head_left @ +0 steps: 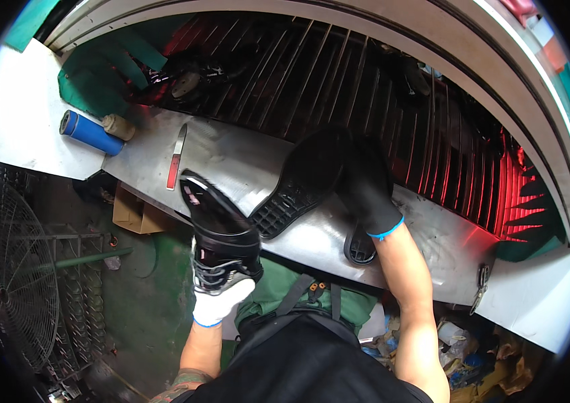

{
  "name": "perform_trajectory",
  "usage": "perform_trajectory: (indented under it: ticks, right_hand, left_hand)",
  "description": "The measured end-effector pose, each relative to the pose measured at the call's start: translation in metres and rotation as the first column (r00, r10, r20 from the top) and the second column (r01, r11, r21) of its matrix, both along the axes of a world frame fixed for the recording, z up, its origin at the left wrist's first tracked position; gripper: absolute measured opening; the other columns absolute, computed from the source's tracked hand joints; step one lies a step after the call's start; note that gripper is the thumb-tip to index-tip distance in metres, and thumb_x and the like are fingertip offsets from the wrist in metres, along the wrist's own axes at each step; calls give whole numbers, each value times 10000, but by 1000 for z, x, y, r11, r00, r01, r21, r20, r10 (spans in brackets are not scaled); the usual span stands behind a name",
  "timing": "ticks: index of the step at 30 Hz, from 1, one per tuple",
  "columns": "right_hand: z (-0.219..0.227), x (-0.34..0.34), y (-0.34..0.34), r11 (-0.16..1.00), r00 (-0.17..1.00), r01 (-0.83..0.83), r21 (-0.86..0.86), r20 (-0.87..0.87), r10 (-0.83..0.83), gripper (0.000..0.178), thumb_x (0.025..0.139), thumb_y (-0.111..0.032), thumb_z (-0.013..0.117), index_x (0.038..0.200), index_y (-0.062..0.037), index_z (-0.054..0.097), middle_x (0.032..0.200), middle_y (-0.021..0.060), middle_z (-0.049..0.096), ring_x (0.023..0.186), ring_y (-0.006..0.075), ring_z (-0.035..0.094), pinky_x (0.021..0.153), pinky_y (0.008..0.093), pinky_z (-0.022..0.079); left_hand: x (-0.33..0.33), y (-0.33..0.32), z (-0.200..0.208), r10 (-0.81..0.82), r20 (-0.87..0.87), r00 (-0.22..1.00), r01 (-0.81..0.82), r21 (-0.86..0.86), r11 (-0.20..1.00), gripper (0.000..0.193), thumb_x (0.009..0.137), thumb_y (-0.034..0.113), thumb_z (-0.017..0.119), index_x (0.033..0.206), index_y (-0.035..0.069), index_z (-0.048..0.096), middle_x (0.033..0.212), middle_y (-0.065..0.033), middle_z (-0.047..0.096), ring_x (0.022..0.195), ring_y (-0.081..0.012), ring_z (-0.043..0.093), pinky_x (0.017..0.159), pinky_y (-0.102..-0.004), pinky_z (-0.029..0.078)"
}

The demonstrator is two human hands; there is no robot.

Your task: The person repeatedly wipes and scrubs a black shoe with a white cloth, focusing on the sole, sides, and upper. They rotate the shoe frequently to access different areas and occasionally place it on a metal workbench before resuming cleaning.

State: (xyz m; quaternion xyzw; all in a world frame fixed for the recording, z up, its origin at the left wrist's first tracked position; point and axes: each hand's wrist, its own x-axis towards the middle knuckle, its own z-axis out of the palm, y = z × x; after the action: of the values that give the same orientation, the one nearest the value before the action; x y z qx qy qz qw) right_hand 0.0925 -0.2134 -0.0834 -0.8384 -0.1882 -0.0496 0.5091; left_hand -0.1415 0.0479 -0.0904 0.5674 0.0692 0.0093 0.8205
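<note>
White-gloved left hand [221, 302], shoe [223, 232] in grip; right hand [369, 191] at sole [296, 187], grasp unclear; any lettering illegible

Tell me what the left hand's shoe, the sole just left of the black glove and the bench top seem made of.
Shoe: glossy black leather or synthetic; sharp highlights on the toe don't settle which.
Sole: probably moulded rubber or similar, dull black, judging by its hollow heel grid.
Bench top: bare metal, perhaps stainless steel, with a satin sheen showing smeared reflections.
</note>
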Motion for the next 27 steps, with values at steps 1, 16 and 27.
perform_trajectory:
  ticks: [1, 16, 27]
  right_hand:
    - [14, -4, 6, 920, 939, 48, 388, -332, 91, 396, 927, -147, 734, 1296, -31, 649, 1192, 105, 684, 1120, 250, 659, 994, 419, 516]
    - [49, -43, 8, 599, 788, -428, 677, -45, 614, 923, 669, -52, 982, 1463, -108, 514, 1536, 241, 522, 1418, 374, 531, 1167, 512, 463]
    - [50, -44, 8, 620, 779, -343, 706, -155, 607, 816, 729, -46, 945, 1450, -39, 561, 1536, 166, 549, 1400, 261, 544, 1183, 417, 446]
  left_hand:
    - [1, -2, 4, 40, 36, 999, -47, 211, 976, 1020, 757, 20, 888, 1603, 19, 317, 1504, -161, 535, 1349, -286, 576, 1123, -466, 499]
    - [39, -39, 37, -108, 169, 980, -94, 862, 498, 667, 754, 58, 857, 1348, 11, 556, 1183, -120, 696, 1053, -236, 694, 942, -348, 544]
    - [39, -35, 33, -97, 194, 976, -129, 878, 462, 676, 754, 47, 856, 1365, 0, 569, 1220, -134, 688, 1105, -264, 685, 974, -363, 533]
